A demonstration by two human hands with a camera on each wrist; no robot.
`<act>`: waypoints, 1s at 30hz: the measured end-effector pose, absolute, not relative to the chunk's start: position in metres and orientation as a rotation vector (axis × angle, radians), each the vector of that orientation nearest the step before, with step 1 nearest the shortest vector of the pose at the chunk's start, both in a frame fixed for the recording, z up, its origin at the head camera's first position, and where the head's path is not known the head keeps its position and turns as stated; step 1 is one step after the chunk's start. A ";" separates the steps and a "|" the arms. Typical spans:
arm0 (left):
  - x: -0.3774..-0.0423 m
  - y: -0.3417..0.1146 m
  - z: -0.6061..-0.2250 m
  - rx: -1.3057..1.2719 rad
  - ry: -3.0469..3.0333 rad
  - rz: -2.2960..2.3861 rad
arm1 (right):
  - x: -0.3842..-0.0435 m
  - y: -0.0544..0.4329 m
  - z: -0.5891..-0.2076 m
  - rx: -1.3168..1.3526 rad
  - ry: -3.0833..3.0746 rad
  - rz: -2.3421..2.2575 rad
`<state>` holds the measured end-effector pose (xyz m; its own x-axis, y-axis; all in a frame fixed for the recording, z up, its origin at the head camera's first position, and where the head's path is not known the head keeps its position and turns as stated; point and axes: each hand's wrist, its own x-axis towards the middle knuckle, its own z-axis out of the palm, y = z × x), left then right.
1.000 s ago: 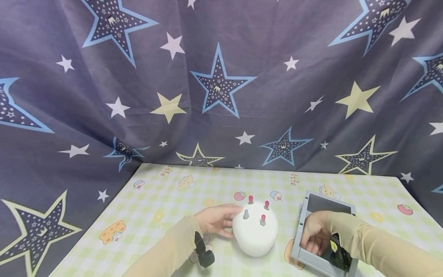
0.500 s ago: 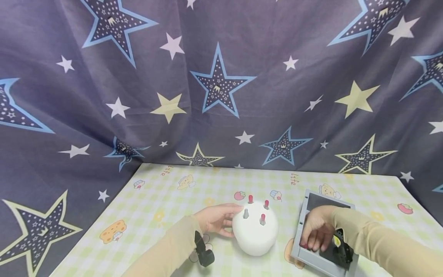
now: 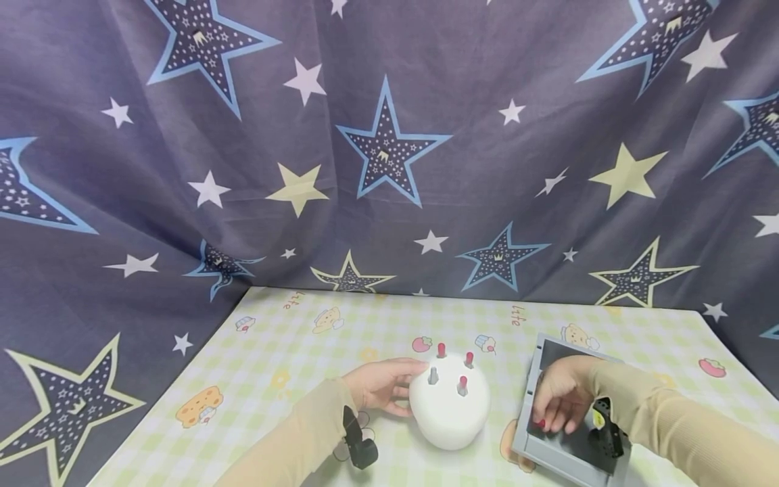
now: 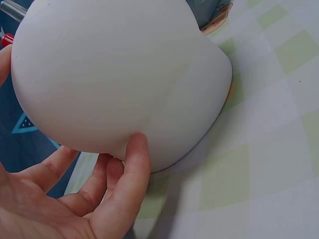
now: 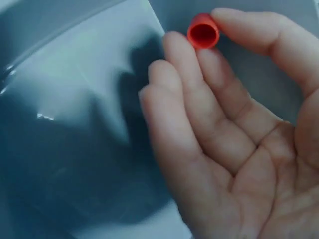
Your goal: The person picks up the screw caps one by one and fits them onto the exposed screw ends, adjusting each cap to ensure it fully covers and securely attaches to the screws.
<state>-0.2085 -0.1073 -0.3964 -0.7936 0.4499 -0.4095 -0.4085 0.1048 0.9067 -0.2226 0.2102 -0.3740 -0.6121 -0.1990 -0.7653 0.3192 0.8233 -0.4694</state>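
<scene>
A white rounded body (image 3: 449, 421) stands on the table with upright metal posts on top. Three posts carry a red cap (image 3: 463, 383); the near-left post (image 3: 433, 376) is bare. My left hand (image 3: 377, 387) holds the body's left side, its bent fingers spread against the smooth surface in the left wrist view. Inside the grey box (image 3: 550, 462), my right hand (image 3: 562, 398) pinches a loose small red cap (image 5: 203, 33) between thumb and fingertips. In the right wrist view the cap's hollow end faces the camera.
A green-checked cloth with cartoon prints covers the table (image 3: 268, 352). The box's raised walls surround the right hand. A dark star-patterned curtain (image 3: 389, 223) hangs along the back edge. Black wrist cameras sit on the left wrist (image 3: 360, 448) and right wrist (image 3: 606, 433).
My right hand has lifted and shifted slightly right inside the box, and the red cap now shows at its fingertips. The left hand and white body have stayed in place.
</scene>
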 end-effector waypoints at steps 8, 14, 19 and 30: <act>-0.209 -0.107 -0.397 0.040 1.761 1.757 | -0.224 0.217 -0.367 0.026 2.142 -0.782; -0.209 -0.107 -0.397 0.036 1.764 1.761 | -0.226 0.224 -0.360 -0.024 2.124 -0.843; -0.210 -0.107 -0.398 0.030 1.757 1.763 | -0.227 0.228 -0.352 -0.035 2.127 -0.899; -0.211 -0.108 -0.399 0.037 1.750 1.766 | -0.228 0.243 -0.341 -0.088 2.111 -1.051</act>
